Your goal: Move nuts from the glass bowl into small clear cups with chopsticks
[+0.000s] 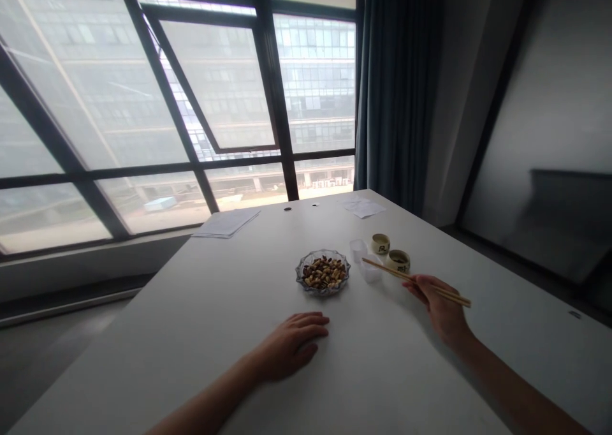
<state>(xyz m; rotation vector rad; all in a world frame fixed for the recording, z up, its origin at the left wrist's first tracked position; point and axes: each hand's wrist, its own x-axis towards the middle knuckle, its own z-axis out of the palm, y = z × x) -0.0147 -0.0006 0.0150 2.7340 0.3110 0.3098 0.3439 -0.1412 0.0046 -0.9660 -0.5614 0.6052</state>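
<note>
My right hand (pixel 440 304) grips a pair of wooden chopsticks (pixel 392 270), whose tips point left over a clear plastic container (pixel 371 273). I cannot make out anything between the tips. Flat on the table, my left hand (pixel 295 344) rests with its fingers stretched out, just in front of a scalloped glass bowl (pixel 299 278). A mix of nuts or beans (pixel 325 273), pale and dark brown, fills the bowl. Behind the chopsticks stands a small cream cup (pixel 402 268) with a dark character and some dark pieces inside. Another such cup (pixel 381 249) is just beyond it.
A second clear plastic container (pixel 357 251) adjoins the first. Sheets of paper lie at the white table's (pixel 229 294) far left (pixel 227 223), with crumpled paper (pixel 366 206) at the far right. Beyond are a window (pixel 215 84) and a dark curtain (pixel 396 90).
</note>
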